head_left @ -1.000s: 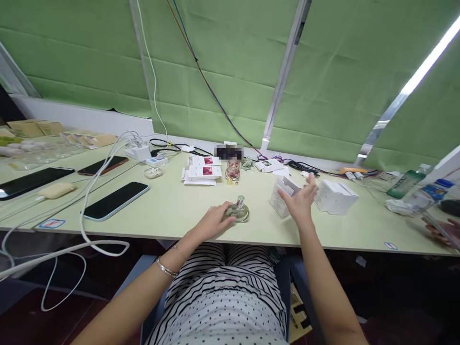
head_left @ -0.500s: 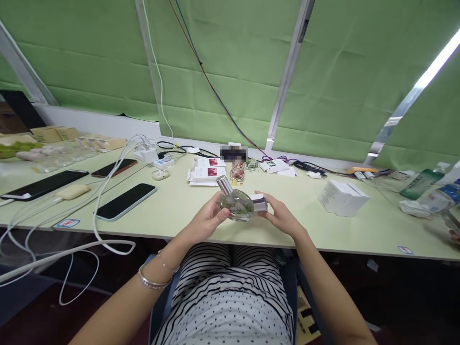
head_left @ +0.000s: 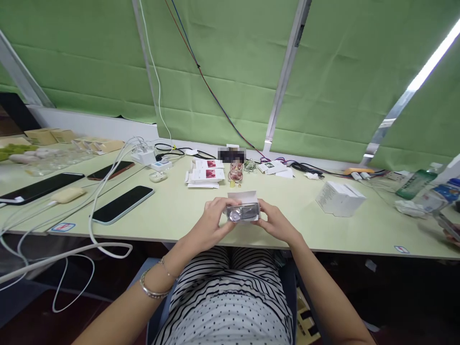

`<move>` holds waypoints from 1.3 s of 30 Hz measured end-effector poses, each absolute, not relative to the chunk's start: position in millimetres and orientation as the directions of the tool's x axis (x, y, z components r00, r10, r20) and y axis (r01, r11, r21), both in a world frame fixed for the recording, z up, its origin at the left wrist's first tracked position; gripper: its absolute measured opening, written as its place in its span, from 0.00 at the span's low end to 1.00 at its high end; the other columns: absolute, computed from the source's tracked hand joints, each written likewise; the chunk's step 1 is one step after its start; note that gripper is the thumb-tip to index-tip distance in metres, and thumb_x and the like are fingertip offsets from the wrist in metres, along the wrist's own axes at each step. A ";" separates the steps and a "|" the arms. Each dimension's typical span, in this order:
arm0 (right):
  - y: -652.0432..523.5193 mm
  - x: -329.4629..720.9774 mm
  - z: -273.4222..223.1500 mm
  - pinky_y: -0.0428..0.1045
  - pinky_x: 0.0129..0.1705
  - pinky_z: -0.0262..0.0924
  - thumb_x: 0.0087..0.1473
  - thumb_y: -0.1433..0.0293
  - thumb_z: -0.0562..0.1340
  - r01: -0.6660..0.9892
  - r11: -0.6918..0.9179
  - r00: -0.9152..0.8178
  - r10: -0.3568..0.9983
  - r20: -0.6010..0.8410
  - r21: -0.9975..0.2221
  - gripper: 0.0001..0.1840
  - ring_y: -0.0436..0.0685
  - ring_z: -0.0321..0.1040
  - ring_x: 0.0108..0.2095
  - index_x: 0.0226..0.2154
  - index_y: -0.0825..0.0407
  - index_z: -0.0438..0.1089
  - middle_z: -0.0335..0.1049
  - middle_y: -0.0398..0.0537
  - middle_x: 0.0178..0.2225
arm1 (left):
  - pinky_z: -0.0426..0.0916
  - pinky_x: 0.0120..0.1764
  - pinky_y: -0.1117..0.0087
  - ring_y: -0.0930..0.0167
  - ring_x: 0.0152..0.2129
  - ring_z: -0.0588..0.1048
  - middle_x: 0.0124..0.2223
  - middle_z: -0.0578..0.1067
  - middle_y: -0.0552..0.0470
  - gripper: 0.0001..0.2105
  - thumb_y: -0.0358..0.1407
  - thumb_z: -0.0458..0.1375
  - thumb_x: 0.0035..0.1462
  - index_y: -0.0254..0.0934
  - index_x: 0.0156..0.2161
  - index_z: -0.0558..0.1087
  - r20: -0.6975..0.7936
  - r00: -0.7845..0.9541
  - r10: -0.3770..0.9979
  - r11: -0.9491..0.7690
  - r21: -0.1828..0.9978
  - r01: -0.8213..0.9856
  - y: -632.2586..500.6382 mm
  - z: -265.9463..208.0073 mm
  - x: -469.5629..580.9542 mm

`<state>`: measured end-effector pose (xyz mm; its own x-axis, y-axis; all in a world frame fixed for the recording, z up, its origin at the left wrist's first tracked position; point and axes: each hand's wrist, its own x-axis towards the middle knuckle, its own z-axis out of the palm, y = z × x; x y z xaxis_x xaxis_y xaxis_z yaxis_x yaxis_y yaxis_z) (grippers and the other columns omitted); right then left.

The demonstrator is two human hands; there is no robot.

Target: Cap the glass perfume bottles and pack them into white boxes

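Note:
My left hand (head_left: 212, 220) is closed on a clear glass perfume bottle (head_left: 235, 214) with a silver cap, whose top faces me. My right hand (head_left: 276, 221) grips a small white box (head_left: 244, 196) from its right side, its flap standing up behind the bottle. The bottle is at the box's open end; how far in it sits I cannot tell. Behind my hands lie white boxes with red pictures (head_left: 208, 173), pinkish glass bottles (head_left: 236, 175), a greenish bottle (head_left: 249, 166) and a white box with a green picture (head_left: 272, 166).
A larger white box (head_left: 340, 198) stands to the right, with a green plastic bottle (head_left: 417, 183) farther off. Another person's hand (head_left: 453, 235) shows at the right edge. Leftward lie a phone (head_left: 124, 205), a charging case (head_left: 158, 177) and white cables (head_left: 94, 215) hanging over the table edge.
The perfume bottle has turned from lying sideways, cap up-left, to cap facing me, and has come together with the white box. The box's flap now stands up. My hands are closer together.

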<state>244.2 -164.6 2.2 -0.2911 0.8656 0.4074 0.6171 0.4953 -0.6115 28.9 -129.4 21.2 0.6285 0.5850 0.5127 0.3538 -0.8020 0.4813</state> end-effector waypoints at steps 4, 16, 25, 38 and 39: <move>-163.6 245.1 1.7 0.53 0.47 0.59 0.51 0.69 0.57 0.605 0.509 -0.293 0.857 0.423 -0.612 0.24 0.57 0.64 0.45 0.52 0.48 0.57 0.66 0.49 0.47 | 0.53 0.46 0.62 0.66 0.44 0.66 0.48 0.69 0.50 0.14 0.38 0.53 0.56 0.40 0.47 0.61 0.506 0.673 0.539 -0.842 0.348 0.413 -131.2 23.7 29.3; -166.8 235.6 3.0 0.54 0.46 0.57 0.52 0.66 0.57 0.663 0.520 -0.325 0.848 0.420 -0.539 0.24 0.58 0.62 0.44 0.52 0.50 0.56 0.66 0.52 0.46 | 0.58 0.44 0.60 0.64 0.42 0.63 0.45 0.67 0.46 0.13 0.41 0.48 0.59 0.37 0.45 0.64 0.496 0.712 0.497 -0.860 0.172 0.481 -129.3 26.8 29.2; -163.2 239.5 -1.2 0.53 0.43 0.59 0.52 0.66 0.57 0.637 0.500 -0.291 0.861 0.417 -0.587 0.20 0.57 0.64 0.40 0.48 0.51 0.59 0.67 0.51 0.42 | 0.57 0.47 0.59 0.63 0.43 0.62 0.45 0.64 0.42 0.25 0.43 0.45 0.59 0.35 0.59 0.52 0.606 0.633 0.481 -0.857 0.173 0.485 -123.3 10.0 35.3; -159.8 248.8 -4.3 0.54 0.46 0.62 0.51 0.66 0.59 0.472 0.420 -0.229 0.908 0.352 -0.775 0.18 0.55 0.63 0.43 0.46 0.51 0.60 0.66 0.49 0.43 | 0.50 0.47 0.59 0.62 0.43 0.66 0.43 0.73 0.45 0.18 0.38 0.50 0.58 0.36 0.52 0.60 0.604 0.659 0.449 -0.853 0.069 0.518 -113.9 4.8 39.4; -159.6 248.2 -5.0 0.55 0.46 0.62 0.50 0.65 0.59 0.454 0.418 -0.228 0.908 0.351 -0.787 0.19 0.55 0.63 0.43 0.46 0.50 0.60 0.65 0.49 0.43 | 0.50 0.47 0.58 0.62 0.43 0.66 0.43 0.74 0.45 0.18 0.38 0.50 0.57 0.35 0.52 0.60 0.602 0.661 0.448 -0.851 0.060 0.522 -113.7 4.2 40.1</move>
